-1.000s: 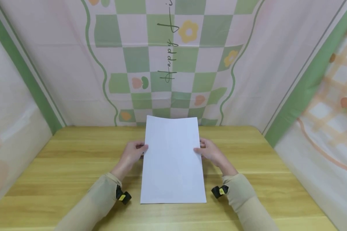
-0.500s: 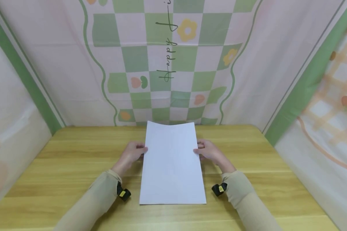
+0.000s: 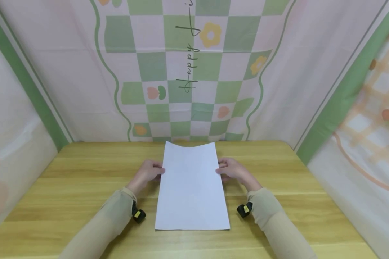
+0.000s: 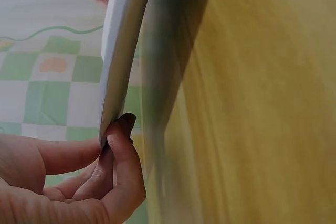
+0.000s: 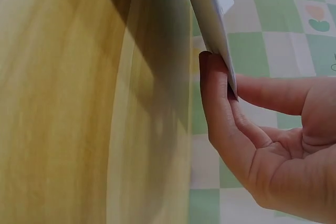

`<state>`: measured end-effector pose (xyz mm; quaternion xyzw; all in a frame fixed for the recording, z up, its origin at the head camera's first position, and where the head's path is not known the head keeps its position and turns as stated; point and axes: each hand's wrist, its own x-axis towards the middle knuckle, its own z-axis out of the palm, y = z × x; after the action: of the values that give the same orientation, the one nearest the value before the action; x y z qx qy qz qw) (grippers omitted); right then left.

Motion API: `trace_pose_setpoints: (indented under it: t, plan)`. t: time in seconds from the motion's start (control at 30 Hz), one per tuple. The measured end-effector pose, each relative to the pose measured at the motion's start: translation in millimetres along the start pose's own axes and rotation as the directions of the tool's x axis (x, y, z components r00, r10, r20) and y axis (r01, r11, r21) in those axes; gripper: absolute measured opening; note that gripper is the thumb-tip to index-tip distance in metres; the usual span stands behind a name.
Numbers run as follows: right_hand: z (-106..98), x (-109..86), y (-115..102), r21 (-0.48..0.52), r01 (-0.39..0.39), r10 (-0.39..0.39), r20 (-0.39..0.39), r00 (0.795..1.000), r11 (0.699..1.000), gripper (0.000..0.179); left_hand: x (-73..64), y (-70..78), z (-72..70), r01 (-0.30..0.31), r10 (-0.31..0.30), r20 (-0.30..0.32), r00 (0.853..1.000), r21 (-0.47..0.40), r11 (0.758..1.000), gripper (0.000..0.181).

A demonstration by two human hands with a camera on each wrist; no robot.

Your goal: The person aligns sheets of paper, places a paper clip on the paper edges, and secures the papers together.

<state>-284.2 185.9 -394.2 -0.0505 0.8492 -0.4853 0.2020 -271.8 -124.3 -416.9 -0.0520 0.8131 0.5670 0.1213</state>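
Note:
A blank white sheet of paper is held between both hands over the table, its far edge sagging in the middle. My left hand pinches its left edge, thumb on top and fingers underneath. On the opposite edge my right hand does the same. The left wrist view shows the paper edge-on, with the thumb and fingers of the left hand meeting at it. Seen from the right wrist, the sheet sits between the thumb and the long fingers of the right hand, raised off the wood.
The wooden table spreads out around the paper. Behind it hangs a green and white checked curtain. More patterned cloth encloses the right side, and a pale cloth the left. A small black camera is on the left wrist.
The paper's far edge has come down toward the table and its sag has deepened. The far corners are closer together. Both hands keep their pinch and have lowered slightly, the right shifting a little left.

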Motion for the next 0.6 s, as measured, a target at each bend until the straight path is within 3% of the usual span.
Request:
trace_pose_setpoints:
  t: [0.6]
  plan:
    - [-1.0,14.5,3.3,0.077,-0.058,0.055,0.039,0.998,0.995,0.049,8.4,-0.4,2.7,0.024,-0.024,0.007,1.000,-0.014,1.000,0.032]
